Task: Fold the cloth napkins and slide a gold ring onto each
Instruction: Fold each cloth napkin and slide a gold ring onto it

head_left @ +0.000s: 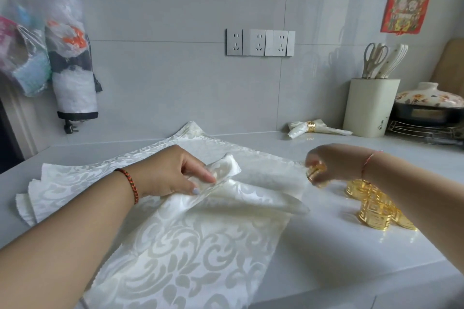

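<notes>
Left hand (173, 173) pinches the folded napkin (241, 190) atop the flat napkin stack (175, 246) mid-counter; right hand (334, 163) grips a gold ring (315, 172) just off the fold's right end; spare rings (374, 208) near right edge, finished ringed napkin (313, 127) by back wall of counter (326, 258)

Soft, even daylight fills the room, bright but without harshness. The glossy pale grey wall tiles (175, 70) carry faint sheens, strongest to the right of the silver bank of wall sockets (259, 42). Shadows on the white stone countertop (339, 253) are weak and diffuse. Below and right of the sockets, the right hand (334, 163) and the gold openwork ring (315, 170) in its fingers are smeared by motion blur. Straight lines bow towards the edges from the wide lens, and the far corners look soft.
</notes>
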